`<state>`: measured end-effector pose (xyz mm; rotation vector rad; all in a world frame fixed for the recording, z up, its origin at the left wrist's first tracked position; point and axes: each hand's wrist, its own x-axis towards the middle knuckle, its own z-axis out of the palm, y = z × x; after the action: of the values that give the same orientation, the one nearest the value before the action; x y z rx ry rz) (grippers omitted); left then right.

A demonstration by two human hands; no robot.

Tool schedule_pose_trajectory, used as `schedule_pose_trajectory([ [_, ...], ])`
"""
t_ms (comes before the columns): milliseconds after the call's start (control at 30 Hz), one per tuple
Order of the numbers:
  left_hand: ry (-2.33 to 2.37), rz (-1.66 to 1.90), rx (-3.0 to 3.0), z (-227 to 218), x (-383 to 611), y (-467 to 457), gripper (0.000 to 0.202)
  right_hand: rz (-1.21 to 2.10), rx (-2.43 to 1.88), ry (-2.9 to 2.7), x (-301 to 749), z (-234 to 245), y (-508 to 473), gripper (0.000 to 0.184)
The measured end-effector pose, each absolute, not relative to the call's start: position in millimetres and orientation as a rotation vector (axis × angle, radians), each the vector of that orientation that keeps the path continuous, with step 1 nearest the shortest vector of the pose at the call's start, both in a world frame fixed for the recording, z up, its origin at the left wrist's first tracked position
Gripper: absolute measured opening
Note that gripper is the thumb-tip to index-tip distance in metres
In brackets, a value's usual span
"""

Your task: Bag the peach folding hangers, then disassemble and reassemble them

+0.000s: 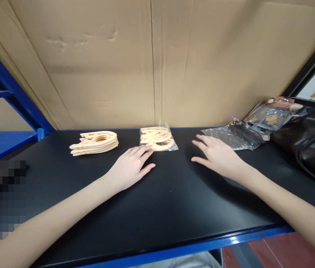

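Observation:
My left hand (pixel 131 167) lies flat on the black table (pixel 157 201), fingers stretched out, fingertips touching the near edge of a clear bag of cream plastic hooks (pixel 157 138). A loose stack of the same cream hooks (pixel 96 142) sits further left, apart from both hands. My right hand (pixel 216 154) rests open on the table, fingers spread, just short of a pile of empty clear plastic bags (pixel 231 136). Neither hand holds anything.
A cardboard wall (pixel 152 63) closes off the back of the table. Packaged items with printed cards (pixel 274 113) and a dark brown bag (pixel 311 137) lie at the right. Blue shelf framing (pixel 9 93) runs along the left and front edge.

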<state>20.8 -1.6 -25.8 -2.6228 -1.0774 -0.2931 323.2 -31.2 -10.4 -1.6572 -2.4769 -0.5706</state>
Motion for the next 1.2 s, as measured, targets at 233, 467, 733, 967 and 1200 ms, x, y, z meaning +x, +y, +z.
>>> schedule_pose_trajectory([
  [233,-1.251,-0.167,-2.913,-24.2,13.4,4.1,0.067,-0.668,-2.416,-2.185,344.8,-2.0,-25.2,0.055],
  [467,-1.226,-0.289,-2.908,-24.8,15.0,2.9,0.065,-0.14,-1.966,-2.403,333.1,18.3,-39.2,0.047],
  [733,-0.905,-0.452,-3.016,-13.7,24.7,-19.7,0.052,0.135,-1.326,-2.425,335.1,29.7,-47.2,0.035],
  [967,-0.477,-0.308,-3.246,-5.6,39.5,-53.4,0.051,-0.044,-1.536,-2.568,336.6,15.1,-36.6,0.031],
  [1200,-0.364,-0.26,-3.212,-1.2,40.7,-61.6,0.054,0.213,-1.521,-2.554,329.6,18.6,-43.2,0.027],
])
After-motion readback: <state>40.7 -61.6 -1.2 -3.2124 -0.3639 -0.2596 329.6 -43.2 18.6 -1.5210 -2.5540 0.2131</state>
